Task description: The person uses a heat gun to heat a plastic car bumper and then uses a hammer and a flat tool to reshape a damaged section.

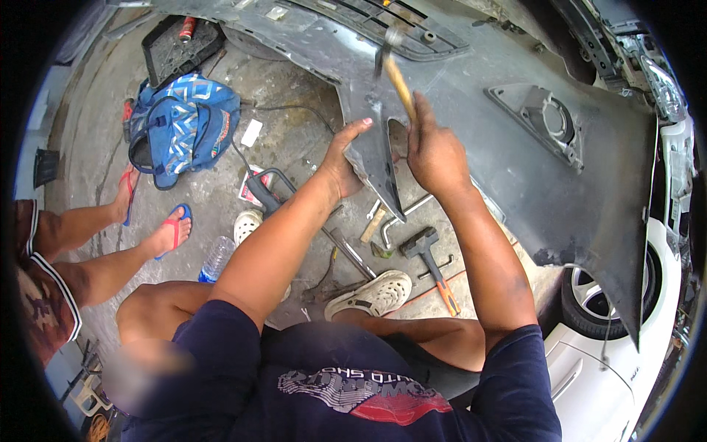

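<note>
A large grey car body panel point(471, 96) spreads across the upper right, with a narrow tapering corner pointing down at its near side. My left hand point(345, 158) is closed round the edge of that corner, thumb on top; its other fingers are largely hidden beneath. In my right hand point(436, 151) is a hammer point(400, 87), gripped by its light wooden handle. Its metal head is slightly blurred and appears over the panel, beside a slotted vent section point(412, 26). Whether the head touches the panel I cannot tell.
On the concrete lie a sledgehammer point(431, 269) with an orange-and-black handle, a bent metal bar point(389, 230) and a corded black tool point(264, 193). A blue bag point(188, 125) and plastic bottle point(216, 258) are left. Another person's sandalled foot point(175, 232) stands nearby. A white car point(589, 376) is right.
</note>
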`<state>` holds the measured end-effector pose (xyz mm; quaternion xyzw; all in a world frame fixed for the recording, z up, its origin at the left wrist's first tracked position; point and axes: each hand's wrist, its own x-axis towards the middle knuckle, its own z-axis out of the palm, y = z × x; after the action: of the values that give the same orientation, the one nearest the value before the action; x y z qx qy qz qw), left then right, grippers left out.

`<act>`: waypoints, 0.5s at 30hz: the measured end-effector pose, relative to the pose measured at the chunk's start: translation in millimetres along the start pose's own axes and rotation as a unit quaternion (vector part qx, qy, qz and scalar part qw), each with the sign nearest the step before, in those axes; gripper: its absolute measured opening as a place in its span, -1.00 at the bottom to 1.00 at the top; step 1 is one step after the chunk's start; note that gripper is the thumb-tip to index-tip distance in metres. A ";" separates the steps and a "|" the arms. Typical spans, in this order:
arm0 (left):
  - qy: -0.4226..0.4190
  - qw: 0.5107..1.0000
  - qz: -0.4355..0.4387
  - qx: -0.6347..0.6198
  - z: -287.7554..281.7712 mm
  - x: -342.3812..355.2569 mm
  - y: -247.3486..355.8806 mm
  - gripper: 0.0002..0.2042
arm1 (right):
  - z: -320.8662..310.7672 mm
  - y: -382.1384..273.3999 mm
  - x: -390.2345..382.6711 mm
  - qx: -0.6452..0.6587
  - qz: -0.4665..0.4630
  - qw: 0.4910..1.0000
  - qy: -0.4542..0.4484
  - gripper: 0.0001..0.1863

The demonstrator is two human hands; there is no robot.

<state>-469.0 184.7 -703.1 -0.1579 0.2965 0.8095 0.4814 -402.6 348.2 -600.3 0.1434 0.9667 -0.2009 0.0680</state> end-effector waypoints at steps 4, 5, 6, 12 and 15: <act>-0.014 1.000 -0.024 -0.011 10.1 -5.4 3.6 -0.35 | 21.9 8.2 -2.7 0.061 -0.042 0.990 0.119 -0.41; -0.005 1.000 -0.017 -0.012 9.0 -2.7 2.1 -0.36 | 22.7 12.1 1.1 0.010 -0.027 0.998 0.049 -0.45; 0.004 1.000 -0.010 -0.013 8.3 -0.2 -1.2 -0.36 | 23.4 16.3 3.9 -0.042 -0.011 0.999 -0.022 -0.48; -0.047 0.999 -0.007 0.000 -1.6 -1.7 4.3 -0.36 | 5.9 -6.7 -0.8 0.100 0.003 0.988 0.118 -0.65; -0.048 0.999 -0.004 -0.016 4.8 -1.1 -1.2 -0.34 | 33.0 23.9 6.8 -0.022 0.012 1.000 -0.001 -0.66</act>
<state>-467.3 187.4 -699.2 -0.1278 0.2598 0.8189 0.4956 -399.3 357.5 -640.4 0.1531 0.9690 -0.1794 0.0743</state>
